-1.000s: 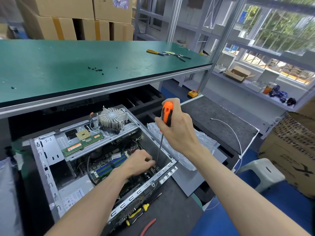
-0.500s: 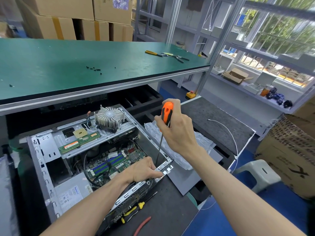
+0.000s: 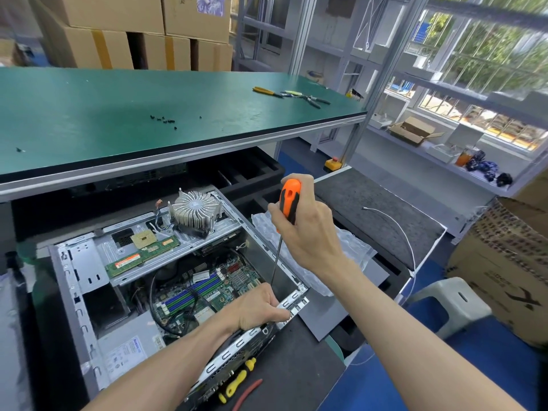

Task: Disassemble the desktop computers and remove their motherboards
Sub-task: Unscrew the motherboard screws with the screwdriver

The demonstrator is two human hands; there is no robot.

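Observation:
An open grey desktop case lies on its side below the green bench. Its green motherboard with blue memory slots shows inside. A round finned heatsink, a loose CPU chip and a RAM stick rest on the case's metal crossbar. My right hand grips an orange-handled screwdriver, shaft pointing down into the case's near right corner. My left hand curls over the case's near rim, right beside the shaft's tip.
The green bench above holds several black screws and pliers. Yellow-handled and red-handled tools lie by the case's near side. Bubble wrap and a grey stool are to the right, cardboard boxes beyond.
My left hand has come out of the case's inside and moved right onto the near rim. My right hand and the screwdriver have kept their place over the corner.

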